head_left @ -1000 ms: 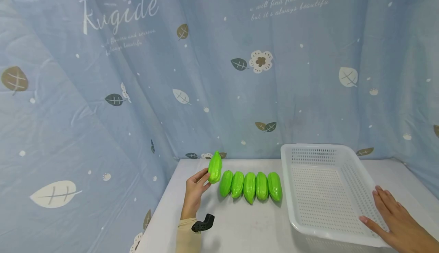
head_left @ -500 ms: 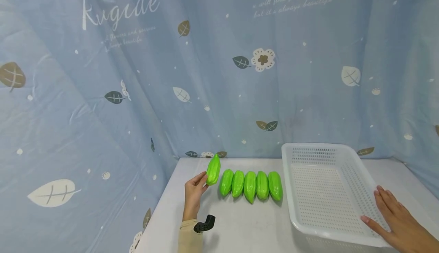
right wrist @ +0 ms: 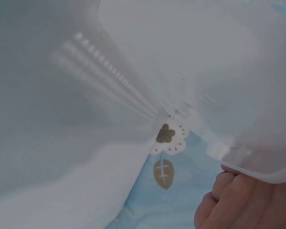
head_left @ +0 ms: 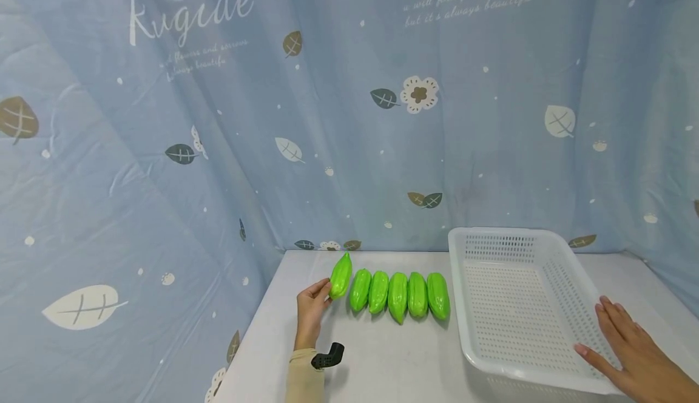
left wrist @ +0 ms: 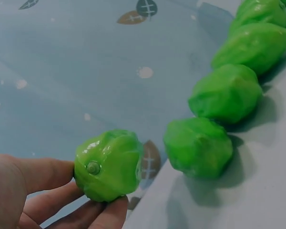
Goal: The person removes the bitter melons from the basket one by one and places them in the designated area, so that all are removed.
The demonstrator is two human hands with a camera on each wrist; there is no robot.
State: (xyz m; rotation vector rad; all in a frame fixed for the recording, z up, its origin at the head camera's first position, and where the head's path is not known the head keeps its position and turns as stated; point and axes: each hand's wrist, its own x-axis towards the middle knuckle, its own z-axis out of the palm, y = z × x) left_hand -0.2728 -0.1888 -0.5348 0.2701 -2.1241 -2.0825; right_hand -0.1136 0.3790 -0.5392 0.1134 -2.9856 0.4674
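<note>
My left hand [head_left: 310, 317] pinches a bright green, ridged bitter melon [head_left: 341, 277] between thumb and fingers, its narrow tip pointing up and away. In the left wrist view, the held melon [left wrist: 109, 164] shows a small round stem end toward the camera. Just right of it, several more bitter melons [head_left: 398, 298] lie side by side in a row on the white table [head_left: 393, 360]. My right hand [head_left: 647, 354] rests with straight fingers on the right rim of a white perforated plastic basket [head_left: 463, 330]. From the right wrist, its fingers [right wrist: 233, 200] appear at the basket's edge.
The basket stands right of the row, nothing inside it. A blue curtain [head_left: 349, 148] with printed leaves and lettering hangs behind the table and along its left side. A black device [head_left: 327, 356] sits on my left wrist.
My left hand has lowered the bitter melon slightly toward the table, left of the row. The right hand stays on the basket rim, and the head view has shifted a little.
</note>
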